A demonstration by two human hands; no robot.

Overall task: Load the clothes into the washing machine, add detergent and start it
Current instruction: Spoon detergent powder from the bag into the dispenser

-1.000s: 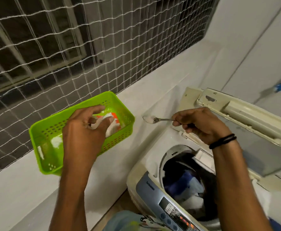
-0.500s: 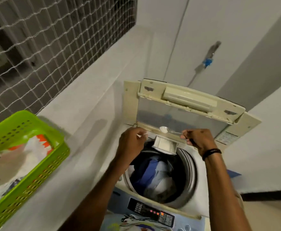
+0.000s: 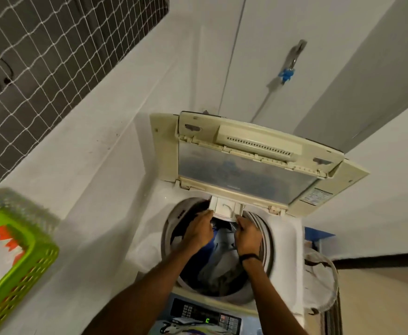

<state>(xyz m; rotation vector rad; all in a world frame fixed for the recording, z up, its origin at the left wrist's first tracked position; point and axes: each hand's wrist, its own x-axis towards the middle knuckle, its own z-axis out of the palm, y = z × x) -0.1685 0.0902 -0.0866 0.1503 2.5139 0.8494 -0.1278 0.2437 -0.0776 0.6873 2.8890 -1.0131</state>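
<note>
The top-loading washing machine [image 3: 147,240] stands with its lid [image 3: 246,165] folded up. Blue, white and dark clothes [image 3: 220,257] fill the drum. A small white detergent drawer [image 3: 226,209] sticks out over the drum's far rim. My left hand [image 3: 199,232] grips the drawer's front left corner with curled fingers. At the front right corner, my right hand [image 3: 247,234] holds the drawer too. The spoon does not show. The control panel [image 3: 205,315] at the near edge shows a lit green digit.
A green plastic basket [image 3: 36,264] holding a white and orange detergent bag [image 3: 2,245] sits on the white ledge [image 3: 82,165] at the left. Netting [image 3: 41,52] covers the window above it. A tap with a blue fitting [image 3: 287,74] is on the back wall. A white cloth bag [image 3: 319,286] hangs right of the machine.
My view swung from the basket to the machine. My right hand carried the spoon over to the drawer, my left hand left the basket, and both hands now hold the drawer's front.
</note>
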